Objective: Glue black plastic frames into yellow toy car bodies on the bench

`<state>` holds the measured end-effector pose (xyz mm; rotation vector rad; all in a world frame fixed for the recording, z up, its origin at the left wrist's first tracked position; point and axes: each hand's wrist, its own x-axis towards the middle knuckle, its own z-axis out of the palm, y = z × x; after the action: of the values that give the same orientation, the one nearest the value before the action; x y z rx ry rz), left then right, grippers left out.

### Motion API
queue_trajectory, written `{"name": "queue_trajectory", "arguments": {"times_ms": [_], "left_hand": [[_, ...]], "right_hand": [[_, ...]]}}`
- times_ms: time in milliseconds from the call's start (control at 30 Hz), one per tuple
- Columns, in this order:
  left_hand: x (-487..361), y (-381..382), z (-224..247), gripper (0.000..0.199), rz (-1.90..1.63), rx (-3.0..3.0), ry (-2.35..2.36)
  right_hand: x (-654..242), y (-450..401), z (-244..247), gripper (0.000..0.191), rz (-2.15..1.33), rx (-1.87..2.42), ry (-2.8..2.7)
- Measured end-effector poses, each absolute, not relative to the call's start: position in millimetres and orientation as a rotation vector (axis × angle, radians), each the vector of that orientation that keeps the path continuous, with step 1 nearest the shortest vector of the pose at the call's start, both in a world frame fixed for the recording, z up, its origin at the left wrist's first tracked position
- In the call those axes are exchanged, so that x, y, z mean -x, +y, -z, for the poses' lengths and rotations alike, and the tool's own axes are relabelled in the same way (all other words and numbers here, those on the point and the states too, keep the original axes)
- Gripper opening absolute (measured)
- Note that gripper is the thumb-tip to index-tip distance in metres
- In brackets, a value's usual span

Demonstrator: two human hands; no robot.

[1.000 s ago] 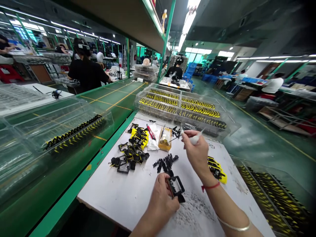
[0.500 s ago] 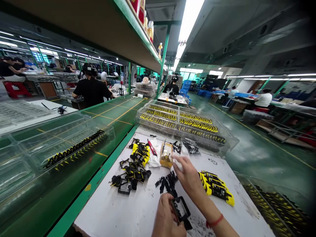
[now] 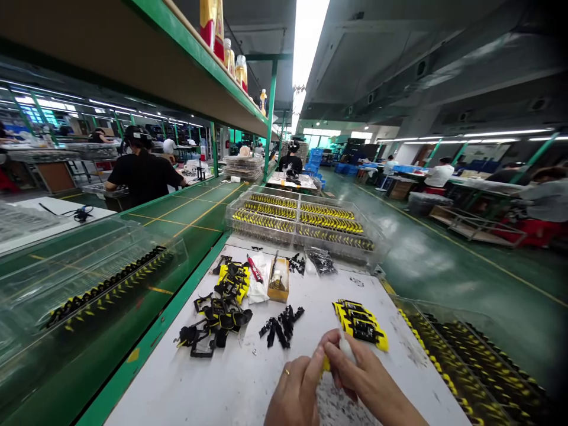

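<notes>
Near the front of the white table, my left hand [image 3: 296, 387] is closed on a part mostly hidden by the fingers; a bit of yellow shows between the hands. My right hand [image 3: 355, 370] meets it there, its fingers wrapped round a small white bottle [image 3: 347, 349]. Behind the hands lie several black strips [image 3: 281, 325]. To their left is a heap of black frames [image 3: 215, 319] with yellow-and-black parts [image 3: 233, 281] behind it. A row of yellow-and-black parts [image 3: 361, 324] lies beyond my right hand.
A wooden box [image 3: 278, 287], red cutter [image 3: 255, 269] and bag of black parts [image 3: 322, 261] stand at the back. Clear trays [image 3: 295, 225] hold rows of parts behind, left and right. A shelf [image 3: 195, 65] hangs above left. Several people sit farther off.
My right hand has come back from the wooden box to my left hand, bringing the white bottle. The black frame in my left hand is now hidden. The view has shifted right.
</notes>
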<state>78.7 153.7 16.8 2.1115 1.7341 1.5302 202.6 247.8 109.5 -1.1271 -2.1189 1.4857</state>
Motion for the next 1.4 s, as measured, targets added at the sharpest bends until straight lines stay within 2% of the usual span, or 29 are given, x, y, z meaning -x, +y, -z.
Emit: {"name": "queue_trajectory", "arguments": {"times_ms": [133, 333, 467, 633, 833, 1133, 1400], "left_hand": [[-80, 153, -28, 0.067, -1.611, -2.138, 1.691], [-80, 143, -27, 0.043, -1.606, -1.716, 1.767], [-77, 143, -31, 0.046, -1.583, -1.279, 1.752], [-83, 145, -46, 0.022, -1.407, -1.007, 1.579], [-97, 143, -56, 0.01, -1.311, -1.049, 1.667], [-124, 165, -55, 0.011, -1.275, -1.223, 1.723], [-137, 228, -54, 0.029, -1.312, -1.392, 1.595]], "right_hand": [[-218, 243, -89, 0.037, -1.521, 1.236, -1.959], [-240, 233, -63, 0.032, -1.418, 1.304, -1.81], [-251, 227, -54, 0.03, -1.196, 1.341, -1.776], [-256, 216, -46, 0.03, -0.847, 1.371, -1.85], [-265, 204, -48, 0.032, -0.822, 1.458, -1.925], [-288, 212, -59, 0.013, -0.818, 1.5, -1.876], [-303, 273, -66, 0.028, -0.703, 1.561, -1.828]]}}
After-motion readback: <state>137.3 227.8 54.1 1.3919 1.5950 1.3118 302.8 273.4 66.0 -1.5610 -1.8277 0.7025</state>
